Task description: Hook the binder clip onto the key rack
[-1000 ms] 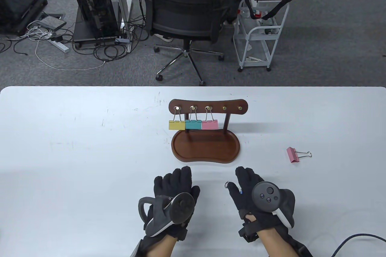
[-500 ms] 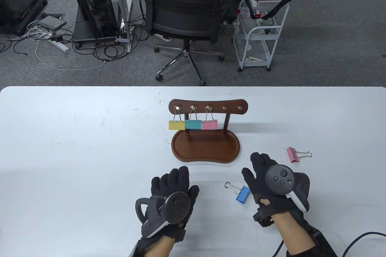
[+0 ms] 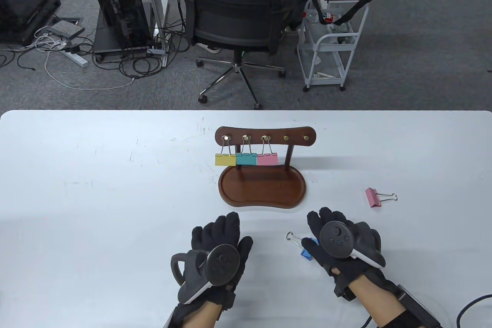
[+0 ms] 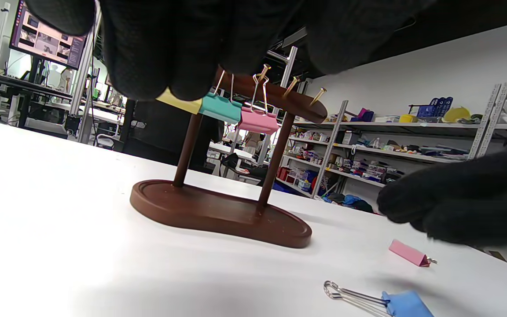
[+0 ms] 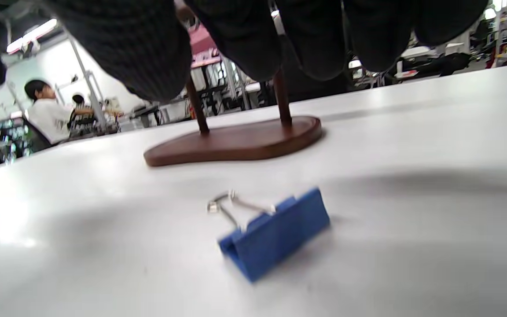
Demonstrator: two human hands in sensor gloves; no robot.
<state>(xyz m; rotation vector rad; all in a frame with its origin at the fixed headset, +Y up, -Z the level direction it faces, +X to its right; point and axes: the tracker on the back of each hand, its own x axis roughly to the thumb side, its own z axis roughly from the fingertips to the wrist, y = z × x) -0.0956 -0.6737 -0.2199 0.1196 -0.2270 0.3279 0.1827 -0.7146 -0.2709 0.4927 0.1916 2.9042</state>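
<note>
nearest to us, our left hand (image 3: 217, 245) lies flat and open on the table (image 3: 96, 197), holding nothing. our right hand (image 3: 338, 245) hangs over the blue binder clip (image 5: 275, 233), fingers spread loosely above it; in the right wrist view there is clear table between the fingertips (image 5: 148, 66) and the clip, so we are not yet gripping it.

the blue clip lies on its side on the table just in front of the rack's base, with its wire handles (image 4: 350, 296) pointing left, away from our right hand. we judge it light, small and stiff: a painted steel body with springy wire loops that swivel. the body is probably a little slick, so we would pinch it across its flat faces and leave a wire loop free to go over a peg.

further right, a pink binder clip (image 3: 372, 197) lies on the table well apart from our hands.

beyond, the wooden key rack (image 3: 265, 137) stands on its tray base, with yellow, teal and pink clips hanging on the three left pegs. the two right pegs (image 3: 296, 138) are bare.
</note>
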